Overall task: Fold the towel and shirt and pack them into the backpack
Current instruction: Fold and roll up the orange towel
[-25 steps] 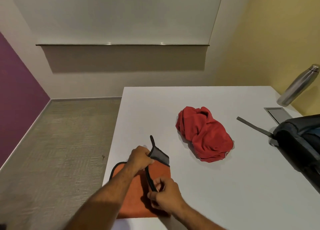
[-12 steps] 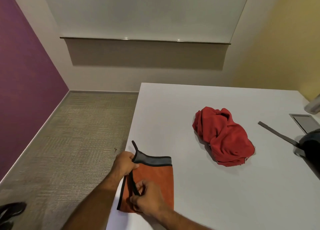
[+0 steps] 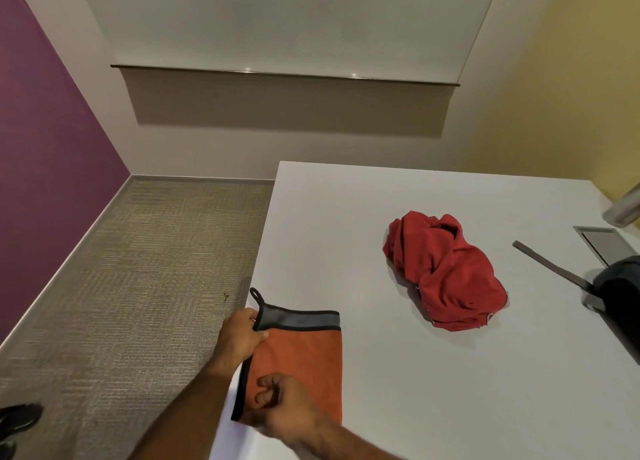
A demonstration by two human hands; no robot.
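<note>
An orange towel (image 3: 304,355) with a grey band and black edging lies folded at the near left edge of the white table (image 3: 433,373). My left hand (image 3: 242,335) grips its far left corner by the black hanging loop. My right hand (image 3: 287,411) holds the near left edge with fingers curled on the cloth. A crumpled red shirt (image 3: 446,272) sits in a heap at mid table, apart from both hands. The dark backpack (image 3: 620,293) shows partly at the right edge, with a grey strap (image 3: 547,262) lying toward the shirt.
A steel bottle (image 3: 623,210) stands at the far right, next to a grey panel (image 3: 604,241) set in the table. Carpeted floor lies left of the table's edge, with a black shoe (image 3: 17,421) at the bottom left.
The raised flap of the towel has been brought down to the left, so the towel now lies flat and folded narrower. Both hands moved with it. The camera turned left.
</note>
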